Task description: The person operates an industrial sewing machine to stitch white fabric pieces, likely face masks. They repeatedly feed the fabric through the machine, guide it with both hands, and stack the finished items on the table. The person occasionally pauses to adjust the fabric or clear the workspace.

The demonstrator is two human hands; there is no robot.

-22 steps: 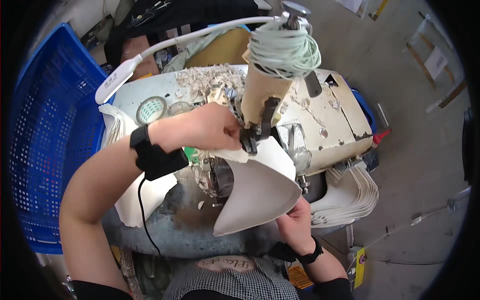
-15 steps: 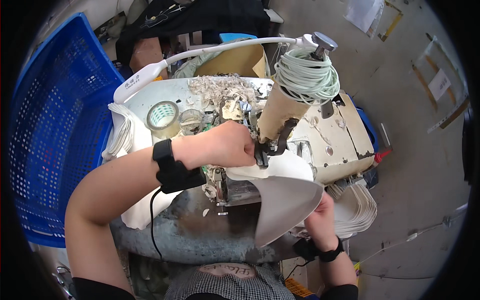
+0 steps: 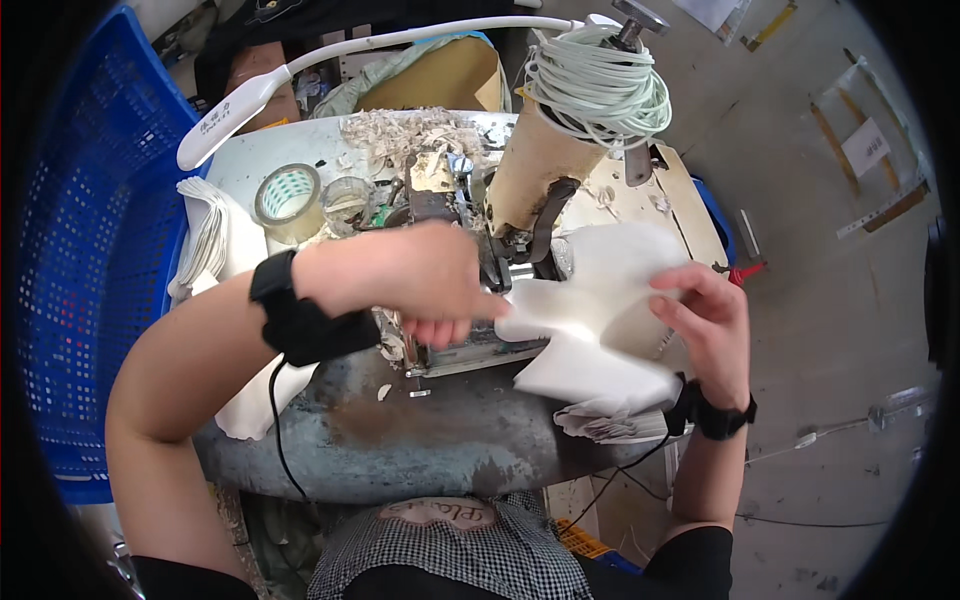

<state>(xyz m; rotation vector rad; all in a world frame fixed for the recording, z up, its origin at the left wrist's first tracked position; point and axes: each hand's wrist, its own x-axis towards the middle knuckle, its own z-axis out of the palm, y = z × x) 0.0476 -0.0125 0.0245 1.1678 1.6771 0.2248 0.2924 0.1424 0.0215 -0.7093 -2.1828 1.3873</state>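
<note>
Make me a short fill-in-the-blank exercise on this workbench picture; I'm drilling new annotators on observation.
1. Both hands hold a piece of ____ fabric.
2. The crate on the person's left is ____.
3. Pale cord is wound around a ____.
4. The tape roll lies nearer the ____ hand than the other hand.

Missing words: white; blue; spool; left

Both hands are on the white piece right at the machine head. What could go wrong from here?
1. The left hand pinches the white curved fabric piece close to the beige sewing machine head; fingers could get caught there.
2. The right hand holds only the piece's far edge, so the piece may sag or skew.
3. The heap of white fabric scraps behind the machine could snag on the piece.
</note>
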